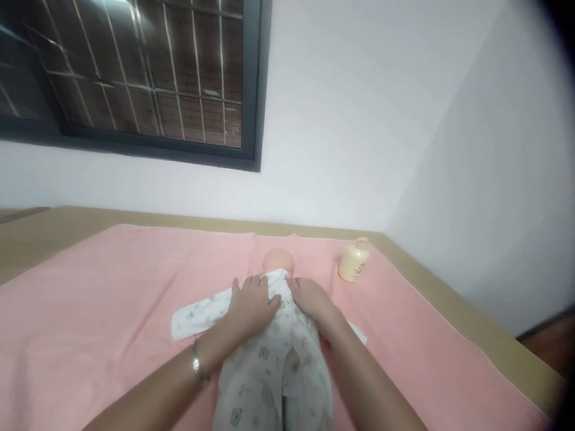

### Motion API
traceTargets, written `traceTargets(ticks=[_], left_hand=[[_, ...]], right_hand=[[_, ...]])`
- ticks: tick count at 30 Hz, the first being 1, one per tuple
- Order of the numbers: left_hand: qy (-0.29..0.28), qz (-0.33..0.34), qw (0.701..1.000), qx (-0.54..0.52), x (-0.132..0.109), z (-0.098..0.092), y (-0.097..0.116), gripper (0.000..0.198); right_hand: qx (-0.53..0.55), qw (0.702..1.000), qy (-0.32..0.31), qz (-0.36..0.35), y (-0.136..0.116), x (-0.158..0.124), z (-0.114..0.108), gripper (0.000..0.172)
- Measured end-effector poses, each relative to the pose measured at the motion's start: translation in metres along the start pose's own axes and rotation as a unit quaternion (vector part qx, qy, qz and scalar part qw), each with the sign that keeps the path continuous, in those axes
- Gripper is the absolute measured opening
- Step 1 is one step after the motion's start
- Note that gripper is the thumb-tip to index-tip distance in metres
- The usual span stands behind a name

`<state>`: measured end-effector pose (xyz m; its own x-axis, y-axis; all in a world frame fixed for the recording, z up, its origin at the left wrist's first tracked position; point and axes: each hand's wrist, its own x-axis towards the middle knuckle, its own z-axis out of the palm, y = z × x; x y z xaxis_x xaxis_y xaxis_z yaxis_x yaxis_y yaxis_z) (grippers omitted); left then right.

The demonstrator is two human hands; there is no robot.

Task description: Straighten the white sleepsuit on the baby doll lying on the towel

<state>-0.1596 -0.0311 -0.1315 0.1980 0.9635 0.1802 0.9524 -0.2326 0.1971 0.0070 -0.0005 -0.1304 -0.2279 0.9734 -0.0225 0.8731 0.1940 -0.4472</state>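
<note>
A baby doll with a smooth, bald head (278,261) lies on a pink blanket. A white baby romper (264,353) with a small green print is on its body, one sleeve (194,319) stretched out to the left. My left hand (254,304), with a silvery bracelet at the wrist, lies over the upper left of the romper, fingers and thumb apart. At the collar's right side, my right hand (312,299) is closed on the romper's fabric, its fingers partly hidden. The other sleeve's end (358,332) shows beyond my right forearm.
A cream-coloured bottle (354,261) stands on the pink blanket (112,287), right of the doll's head. Beneath the blanket a tan surface (449,299) shows along the edges. White walls rise behind and to the right, with a dark-framed, barred window (256,108) at upper left.
</note>
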Motion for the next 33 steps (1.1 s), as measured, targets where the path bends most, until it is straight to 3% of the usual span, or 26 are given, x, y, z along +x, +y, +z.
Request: traceTargets(ticks=[8, 13, 18, 24, 27, 33], left_hand=[[-0.079, -0.012, 0.987, -0.143, 0.019, -0.004, -0.023, 0.057], [-0.034, -0.013, 0.997, -0.07, 0.007, -0.007, -0.012, 0.049], [-0.047, -0.011, 0.995, -0.09, 0.008, -0.013, -0.011, 0.041], [-0.06, -0.012, 0.985, -0.158, 0.014, -0.015, -0.017, 0.039], [-0.038, -0.007, 0.991, -0.13, 0.01, -0.015, -0.013, 0.034], [0.022, 0.02, 0.999, -0.044, 0.001, -0.015, -0.001, 0.027]], right_hand=[[-0.022, 0.999, 0.009, -0.021, -0.031, -0.036, -0.017, 0.076], [-0.008, 1.0, 0.005, -0.015, -0.029, -0.03, -0.013, 0.074], [0.027, 0.999, 0.004, -0.021, -0.016, -0.014, -0.008, 0.066], [-0.036, 0.998, 0.032, -0.05, -0.036, -0.037, -0.006, 0.065], [-0.059, 0.995, 0.056, -0.06, -0.043, -0.042, -0.003, 0.061], [-0.027, 0.999, 0.031, 0.004, -0.016, -0.013, 0.001, 0.066]])
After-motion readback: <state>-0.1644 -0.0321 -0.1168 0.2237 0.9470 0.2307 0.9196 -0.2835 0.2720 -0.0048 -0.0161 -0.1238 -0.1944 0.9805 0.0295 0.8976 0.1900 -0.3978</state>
